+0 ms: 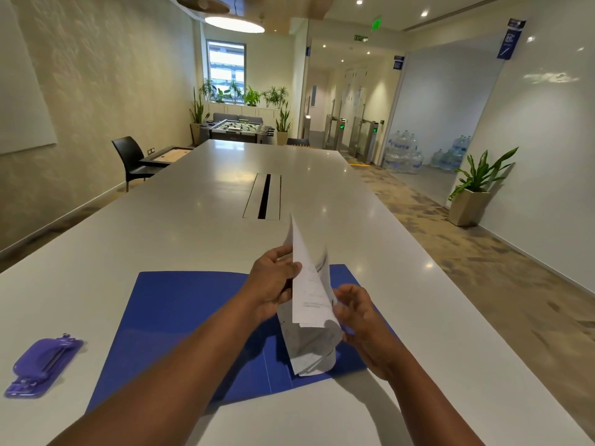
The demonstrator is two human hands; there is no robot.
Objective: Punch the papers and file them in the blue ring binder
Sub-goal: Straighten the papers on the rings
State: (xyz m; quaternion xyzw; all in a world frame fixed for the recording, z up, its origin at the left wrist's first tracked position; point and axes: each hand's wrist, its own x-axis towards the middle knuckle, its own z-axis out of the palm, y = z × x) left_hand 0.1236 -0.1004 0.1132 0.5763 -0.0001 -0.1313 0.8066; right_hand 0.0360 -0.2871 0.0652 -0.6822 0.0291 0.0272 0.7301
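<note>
both hands [273, 281] hold papers [309, 297] above open binder [180, 317].

Your left forearm: bare, reaching forward from lower left. Your left hand [273, 281]: raised, thumb and fingers [279, 252] curled, pinching a sheet edge. Your right forearm: bare, entering lower right. Your right hand [357, 312]: lower, fingers loosely curled against the sheets.

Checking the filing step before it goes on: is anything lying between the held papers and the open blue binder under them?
Nothing visible does. The papers, gripped by the left hand and the right hand, hang right over the open blue binder. The purple hole punch lies off to the left on the table. The rings are hidden.
</note>
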